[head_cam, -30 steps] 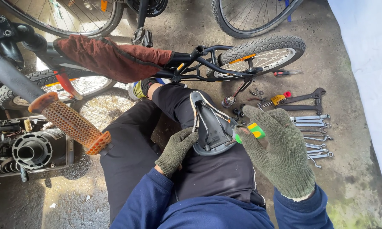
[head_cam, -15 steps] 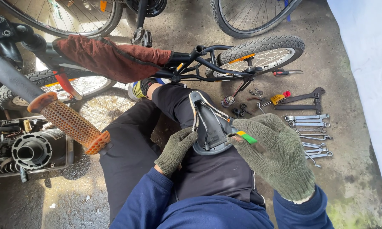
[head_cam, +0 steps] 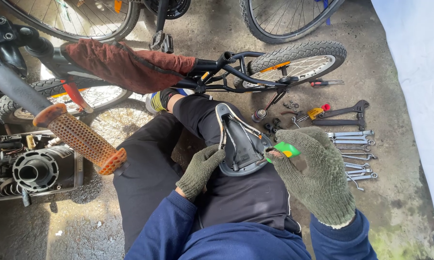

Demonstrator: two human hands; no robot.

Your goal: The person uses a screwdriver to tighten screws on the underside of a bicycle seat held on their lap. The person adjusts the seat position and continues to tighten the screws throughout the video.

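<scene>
A person in a blue sweatshirt and dark trousers sits on a stained concrete floor (head_cam: pixel 395 91) with a black bicycle saddle (head_cam: pixel 241 144) turned underside-up on the right thigh, its nose pointing away from the body. The left hand (head_cam: pixel 201 171), in a worn olive knit glove, has its fingers curled closed on the saddle's near left edge, holding it against the leg. The right hand (head_cam: pixel 318 173), gloved the same way, is closed around a small green-handled tool (head_cam: pixel 285 149), only the green and yellow end of which shows past the fingers, right at the saddle's right rim; whether its tip touches the saddle cannot be told. Just beyond the knees a small black bicycle (head_cam: pixel 255 72) lies on its side, a rust-red cloth (head_cam: pixel 120 65) draped over its frame. A row of silver spanners (head_cam: pixel 354 154) lies on the floor to the right of the right hand, with a dark adjustable wrench (head_cam: pixel 344 111) and loose small parts beyond them. An orange handlebar grip (head_cam: pixel 82 139) juts in from the left, above a black machine housing (head_cam: pixel 31 168).
</scene>
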